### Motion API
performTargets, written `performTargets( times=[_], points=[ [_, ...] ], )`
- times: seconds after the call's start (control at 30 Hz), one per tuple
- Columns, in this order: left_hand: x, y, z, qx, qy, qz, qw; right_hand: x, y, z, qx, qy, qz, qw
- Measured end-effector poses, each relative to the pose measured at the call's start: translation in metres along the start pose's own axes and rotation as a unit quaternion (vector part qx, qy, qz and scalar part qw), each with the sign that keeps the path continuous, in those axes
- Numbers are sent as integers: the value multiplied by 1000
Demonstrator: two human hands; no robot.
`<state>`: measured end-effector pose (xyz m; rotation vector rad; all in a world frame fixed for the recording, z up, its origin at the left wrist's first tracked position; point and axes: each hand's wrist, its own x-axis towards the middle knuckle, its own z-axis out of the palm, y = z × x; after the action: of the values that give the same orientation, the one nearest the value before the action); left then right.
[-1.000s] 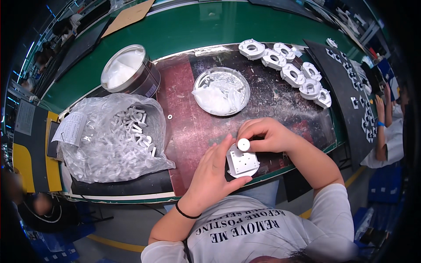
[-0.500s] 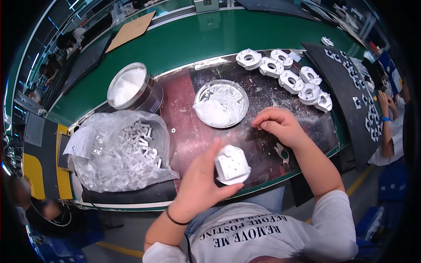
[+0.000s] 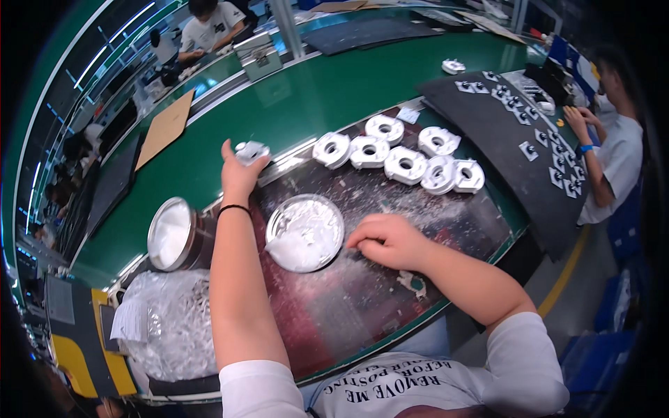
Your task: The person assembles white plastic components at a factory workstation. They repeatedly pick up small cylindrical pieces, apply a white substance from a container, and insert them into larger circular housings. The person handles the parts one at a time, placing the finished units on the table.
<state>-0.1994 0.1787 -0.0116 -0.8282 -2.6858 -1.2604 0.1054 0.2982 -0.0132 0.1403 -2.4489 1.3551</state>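
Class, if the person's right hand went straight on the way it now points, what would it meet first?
Most likely the shallow round dish of white paste, just to the left of the right hand. Height is unclear from this view, so it might pass above the rim.

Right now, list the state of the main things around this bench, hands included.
Left hand: around a white part, grip unclear.
Right hand: loosely curled, nothing visible in it.
Round tin: open, white contents showing.
Round dish: smeared with white paste.
Clear plastic bag: crumpled, partly hidden.
White ring-shaped housings: seven, grouped together, unheld.
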Motion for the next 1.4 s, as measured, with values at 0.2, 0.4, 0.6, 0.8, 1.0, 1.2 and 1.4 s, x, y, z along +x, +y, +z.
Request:
performTargets(
  times=[0.2, 0.4, 0.6, 0.8, 1.0, 1.2, 1.4],
  points=[
    [23, -16, 14, 118, 80, 4, 990, -2, -4, 1, 3, 9, -13, 1000],
    [-11, 93, 44, 100, -176, 271, 941, -4, -2, 3, 51, 99, -92, 990],
    [-16, 103, 60, 126, -299, 262, 909, -2, -5, -4, 35, 142, -64, 987],
    [-61, 109, -6, -6, -165, 292, 942, -5, -3, -4, 42, 190, -110, 975],
    [-199, 65, -70, -191, -163, 351, 902, -9, -10, -4, 52, 183, -108, 976],
    [-292, 63, -55, -78, -126, 216, 965, -10, -9, 5, 36, 157, -99, 982],
    [-316, 41, -68, -3, -130, 159, 979, -14, -12, 12, 19, 124, -98, 987]
  ],
)
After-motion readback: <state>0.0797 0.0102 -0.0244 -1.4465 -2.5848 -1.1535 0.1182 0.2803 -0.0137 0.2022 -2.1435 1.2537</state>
